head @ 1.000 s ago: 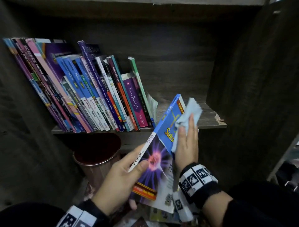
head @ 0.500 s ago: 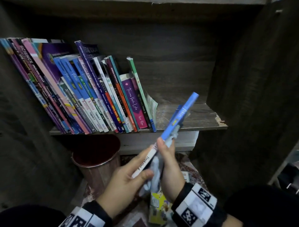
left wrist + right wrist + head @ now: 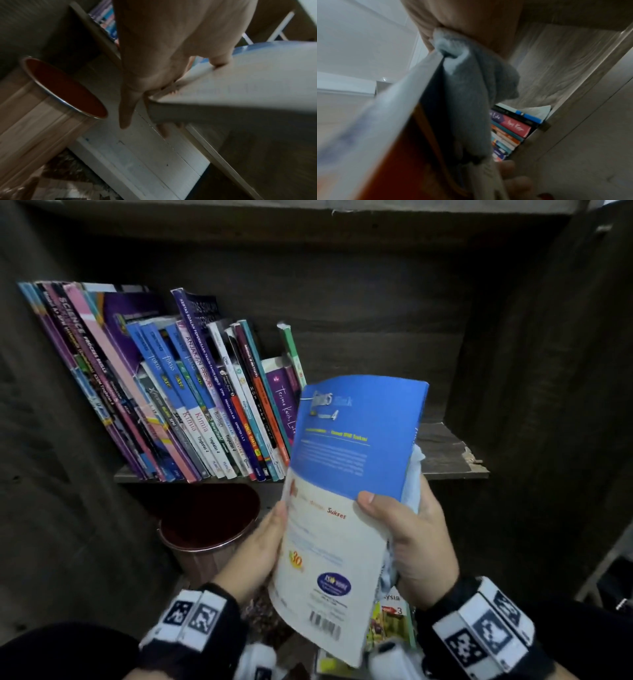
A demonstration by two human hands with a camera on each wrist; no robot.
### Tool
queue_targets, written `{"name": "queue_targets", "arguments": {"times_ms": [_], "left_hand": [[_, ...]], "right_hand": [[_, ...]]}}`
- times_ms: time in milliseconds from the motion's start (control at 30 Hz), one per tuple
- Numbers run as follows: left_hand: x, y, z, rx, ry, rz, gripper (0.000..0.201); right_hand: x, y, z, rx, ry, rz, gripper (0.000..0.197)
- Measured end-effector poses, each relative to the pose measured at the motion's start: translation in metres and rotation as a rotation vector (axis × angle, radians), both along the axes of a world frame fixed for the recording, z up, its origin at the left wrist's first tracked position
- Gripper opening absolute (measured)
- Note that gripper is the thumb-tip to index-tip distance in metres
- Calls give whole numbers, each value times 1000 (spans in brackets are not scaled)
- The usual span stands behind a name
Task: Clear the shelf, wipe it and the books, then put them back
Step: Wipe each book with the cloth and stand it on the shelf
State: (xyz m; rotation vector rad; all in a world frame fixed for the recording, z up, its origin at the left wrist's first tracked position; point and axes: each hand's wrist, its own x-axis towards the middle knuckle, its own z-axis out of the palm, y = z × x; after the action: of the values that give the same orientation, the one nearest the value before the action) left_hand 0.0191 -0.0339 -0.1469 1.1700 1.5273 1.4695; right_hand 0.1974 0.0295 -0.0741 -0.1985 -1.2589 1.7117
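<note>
A blue and white book (image 3: 342,491) is held upright in front of the shelf (image 3: 442,453), its back cover towards me. My left hand (image 3: 263,542) holds its left edge, fingers behind it. My right hand (image 3: 411,535) grips its right edge, thumb on the cover, with the pale blue cloth (image 3: 412,484) bunched between palm and book. In the right wrist view the cloth (image 3: 471,94) hangs against the book (image 3: 385,121). In the left wrist view my left hand (image 3: 154,75) clasps the book's edge (image 3: 223,94). A leaning row of books (image 3: 178,398) fills the shelf's left half.
A dark red bin (image 3: 205,529) with a metal rim stands below the shelf at the left. More books (image 3: 390,618) lie on the floor under my hands. The shelf's dark side wall (image 3: 548,371) rises at the right. The right part of the shelf board is bare.
The book was turned over, from front cover through edge-on to back cover facing me. The right hand went from wiping the cover with the cloth to gripping the book's right edge.
</note>
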Motion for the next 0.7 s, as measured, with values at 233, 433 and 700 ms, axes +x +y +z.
{"name": "queue_targets", "arguments": {"times_ms": [233, 433, 700], "left_hand": [[-10, -5, 2, 25, -346, 79, 90], [12, -8, 3, 63, -294, 48, 39], [26, -12, 24, 298, -399, 169, 42]], "right_hand": [[11, 47, -18, -35, -195, -247, 51], [10, 58, -38, 8, -331, -378, 55], [-11, 9, -71, 528, -1093, -562, 84]]}}
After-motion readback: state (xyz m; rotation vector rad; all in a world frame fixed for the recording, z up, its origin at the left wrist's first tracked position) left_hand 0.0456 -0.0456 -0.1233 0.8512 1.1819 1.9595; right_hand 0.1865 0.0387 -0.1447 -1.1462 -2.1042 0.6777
